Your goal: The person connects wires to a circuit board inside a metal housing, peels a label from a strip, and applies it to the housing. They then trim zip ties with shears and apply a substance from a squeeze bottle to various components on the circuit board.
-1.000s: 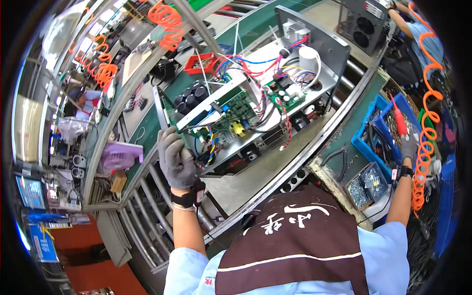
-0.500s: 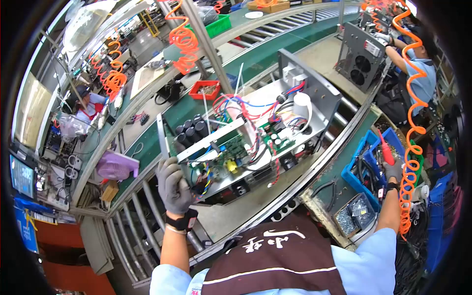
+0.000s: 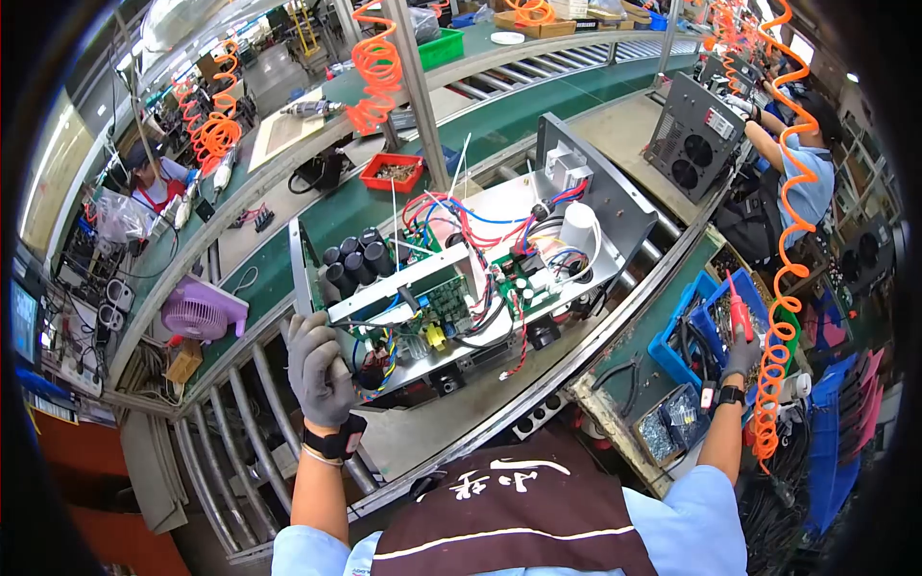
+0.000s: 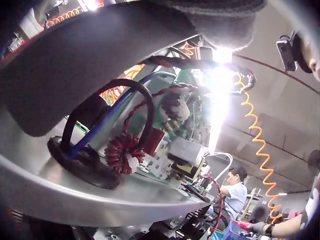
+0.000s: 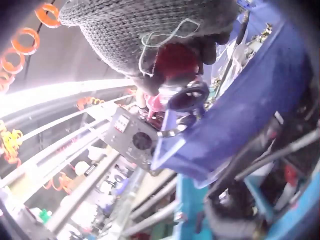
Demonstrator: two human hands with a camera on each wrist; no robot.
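My left hand (image 3: pixel 322 370), in a grey knit glove, grips the near left end of an open metal chassis (image 3: pixel 615 226), fingers curled at its end panel. Inside the chassis are black capacitors (image 3: pixel 360 259), a green circuit board (image 3: pixel 442 302) and coloured wires. The left wrist view shows a red-and-black wound coil (image 4: pixel 125 152) close below the glove. Over at the right, my gloved right hand (image 3: pixel 741 357) holds a red screwdriver (image 3: pixel 738 312), its thin tip pointing up and away, above a blue bin (image 3: pixel 711 322). Glove fingers partly hide the tool in the right wrist view.
The chassis sits on a roller conveyor (image 3: pixel 254 408). A box of screws (image 3: pixel 658 437) and black-handled pliers (image 3: pixel 629 379) lie near the bin. An orange coiled hose (image 3: pixel 783 331) hangs beside my right hand. A purple fan (image 3: pixel 197 315) stands at left; another person (image 3: pixel 812 182) works at right.
The head view has shifted, so the chassis and bins appear lower and further left. My left hand stays at the chassis end; my right hand keeps the red screwdriver over the bin.
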